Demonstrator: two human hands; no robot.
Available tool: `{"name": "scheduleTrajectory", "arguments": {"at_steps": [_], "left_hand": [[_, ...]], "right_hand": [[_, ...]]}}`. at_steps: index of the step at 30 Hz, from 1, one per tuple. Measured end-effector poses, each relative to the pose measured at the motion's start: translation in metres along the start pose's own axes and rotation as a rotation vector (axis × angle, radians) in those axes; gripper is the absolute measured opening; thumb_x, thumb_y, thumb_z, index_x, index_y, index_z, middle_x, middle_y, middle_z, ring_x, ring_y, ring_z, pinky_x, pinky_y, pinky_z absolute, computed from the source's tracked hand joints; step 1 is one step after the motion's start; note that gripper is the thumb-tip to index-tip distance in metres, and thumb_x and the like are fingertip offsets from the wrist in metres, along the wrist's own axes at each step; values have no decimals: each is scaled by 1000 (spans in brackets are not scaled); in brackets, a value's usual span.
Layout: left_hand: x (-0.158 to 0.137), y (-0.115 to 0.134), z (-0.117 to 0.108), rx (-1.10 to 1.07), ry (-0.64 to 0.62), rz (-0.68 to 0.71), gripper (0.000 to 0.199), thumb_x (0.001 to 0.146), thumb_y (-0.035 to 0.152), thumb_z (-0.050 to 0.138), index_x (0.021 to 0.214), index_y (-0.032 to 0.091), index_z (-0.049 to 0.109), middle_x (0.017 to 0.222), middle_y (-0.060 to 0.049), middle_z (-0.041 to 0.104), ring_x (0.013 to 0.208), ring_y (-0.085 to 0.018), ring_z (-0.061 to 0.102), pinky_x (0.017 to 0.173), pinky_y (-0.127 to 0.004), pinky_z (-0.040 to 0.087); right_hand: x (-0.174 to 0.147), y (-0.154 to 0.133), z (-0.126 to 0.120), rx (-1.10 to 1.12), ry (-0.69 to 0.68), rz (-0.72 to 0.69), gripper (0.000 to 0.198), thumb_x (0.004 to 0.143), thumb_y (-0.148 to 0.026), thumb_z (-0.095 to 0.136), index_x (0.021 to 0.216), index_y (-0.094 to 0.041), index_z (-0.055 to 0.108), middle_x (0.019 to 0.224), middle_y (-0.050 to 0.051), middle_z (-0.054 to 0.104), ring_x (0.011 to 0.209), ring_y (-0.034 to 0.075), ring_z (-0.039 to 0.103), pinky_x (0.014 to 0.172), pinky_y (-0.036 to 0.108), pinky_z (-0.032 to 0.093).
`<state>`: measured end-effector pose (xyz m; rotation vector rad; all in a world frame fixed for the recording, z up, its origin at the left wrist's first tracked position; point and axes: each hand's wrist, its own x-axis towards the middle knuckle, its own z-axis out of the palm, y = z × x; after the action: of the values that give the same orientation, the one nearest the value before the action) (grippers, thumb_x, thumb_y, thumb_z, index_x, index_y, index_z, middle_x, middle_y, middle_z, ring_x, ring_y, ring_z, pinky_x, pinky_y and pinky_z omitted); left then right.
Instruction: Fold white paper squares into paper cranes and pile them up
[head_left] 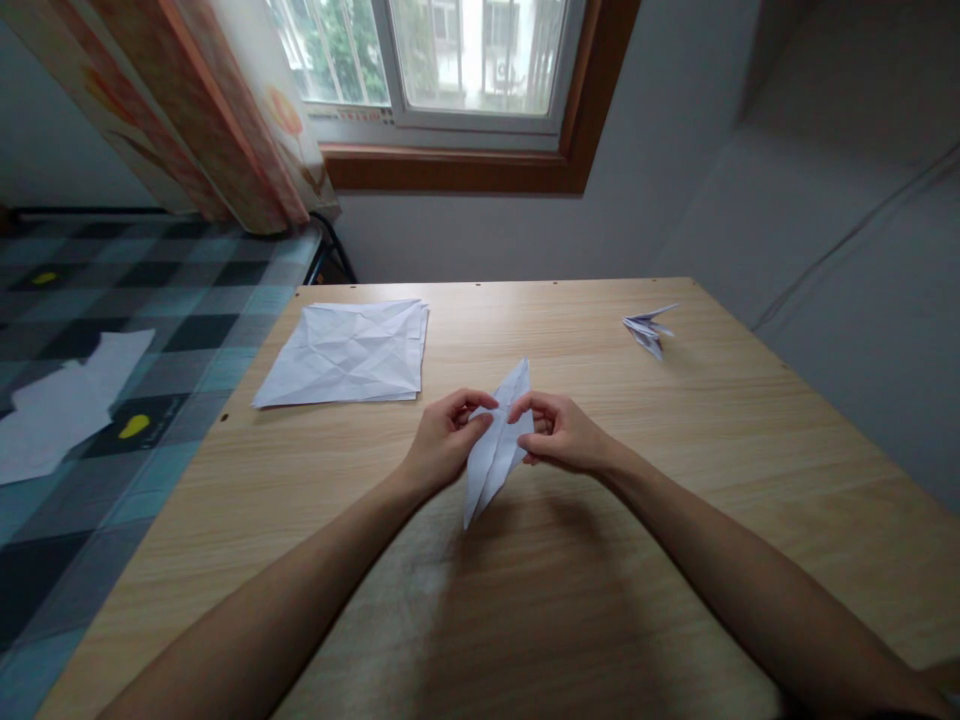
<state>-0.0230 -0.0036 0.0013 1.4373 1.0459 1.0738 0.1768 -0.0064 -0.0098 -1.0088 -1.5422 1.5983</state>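
Note:
A white folded paper (pixel 496 455), long and diamond-shaped with a crease or slit down its middle, is held tilted above the table between both hands. My left hand (pixel 448 437) pinches its left edge between thumb and fingers. On the opposite edge, my right hand (pixel 559 430) grips it the same way, with some fingertips behind the paper. One narrow point of the paper faces the window and the other faces me.
Creased white sheets (pixel 352 350) lie stacked at the table's back left. A folded paper figure (pixel 649 330) sits at the back right. The wooden table (pixel 337 620) adjoins a bed with a checked cover (pixel 210 340), where more white papers (pixel 67 410) lie.

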Motion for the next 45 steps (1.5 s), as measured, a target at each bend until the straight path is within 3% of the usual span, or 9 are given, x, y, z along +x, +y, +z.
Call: {"name": "scheduleTrajectory", "arguments": {"at_steps": [5,10,15,19,22,28,32,37,45], "left_hand": [[1,-2,0,6,23,20,16,72,25,68,85,16,68,66,2,59,56,-10,46,51,-21,32],[1,-1,-1,55,43,68,14,72,26,68,83,16,68,66,3,59,57,-9,45,53,-22,33],[4,-3,-1,-18,135,39,18,71,26,70,83,16,62,67,4,56,52,-7,43,50,-20,32],[6,-5,-1,-249,130,7,38,64,23,75,96,20,54,77,4,61,60,-9,57,57,-20,43],[7,-7,-1,-308,114,3,39,62,21,76,94,20,54,78,4,62,62,-9,58,59,-20,44],[6,-10,-4,-208,136,-36,8,63,20,67,70,16,67,70,-1,65,67,-15,58,59,-24,43],[6,-9,-7,-271,92,-57,12,64,22,60,63,16,70,80,-5,69,76,-19,60,61,-26,44],[4,-7,-5,-216,71,-46,20,69,32,74,71,15,66,65,1,61,60,-12,52,55,-23,39],[4,-6,1,-261,-9,18,53,61,19,80,106,20,52,77,4,63,68,-11,60,62,-21,47]], "right_hand": [[0,1,1,21,-8,-58,21,73,-20,69,84,-22,51,57,-8,60,48,11,60,44,19,44],[1,3,6,-132,116,-156,25,78,-32,72,70,-20,51,52,-8,51,44,7,46,42,20,32],[5,7,9,63,187,-178,31,71,-23,75,89,-23,50,66,-9,56,49,8,52,45,19,41],[8,9,9,183,271,-199,41,71,-27,77,101,-25,49,72,-7,64,51,9,58,47,21,49],[9,9,7,172,310,-223,32,72,-30,77,95,-23,55,71,-6,64,49,9,58,46,22,50],[10,9,6,103,384,-225,11,73,-28,73,75,-21,65,57,-5,61,48,12,57,48,25,49],[9,8,3,89,399,-203,8,74,-26,65,70,-20,70,56,-3,63,50,13,57,52,27,48],[6,6,3,61,385,-181,14,76,-32,68,75,-18,72,63,0,66,58,14,59,57,27,46],[9,11,7,158,359,-206,33,64,-23,82,94,-21,68,81,0,68,73,15,62,68,29,51]]}}
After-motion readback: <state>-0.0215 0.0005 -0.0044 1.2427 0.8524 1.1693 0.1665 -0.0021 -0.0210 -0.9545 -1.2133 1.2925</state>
